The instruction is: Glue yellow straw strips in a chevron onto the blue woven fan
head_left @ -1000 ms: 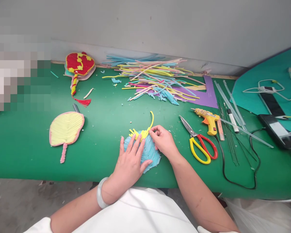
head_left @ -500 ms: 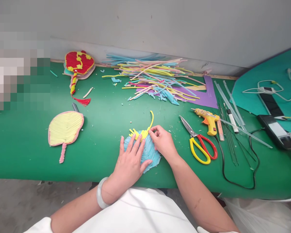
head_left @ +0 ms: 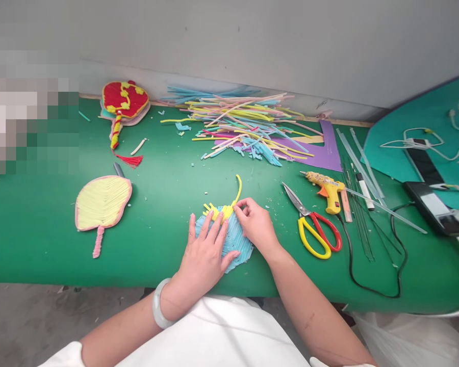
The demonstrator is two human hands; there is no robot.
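A light blue woven fan piece (head_left: 237,239) lies near the front edge of the green table (head_left: 168,178), with short yellow strips on its top. My left hand (head_left: 204,257) lies flat on it with the fingers spread. My right hand (head_left: 256,224) rests at the piece's upper right, fingertips pinched on a long yellow strip (head_left: 238,189) that curves away from me.
Red and yellow scissors (head_left: 315,229) and a yellow glue gun (head_left: 327,188) with a black cord lie to the right. A heap of coloured strips (head_left: 245,125) is at the back. A yellow fan (head_left: 101,204) and a red fan (head_left: 124,102) lie left. Phones (head_left: 430,201) sit far right.
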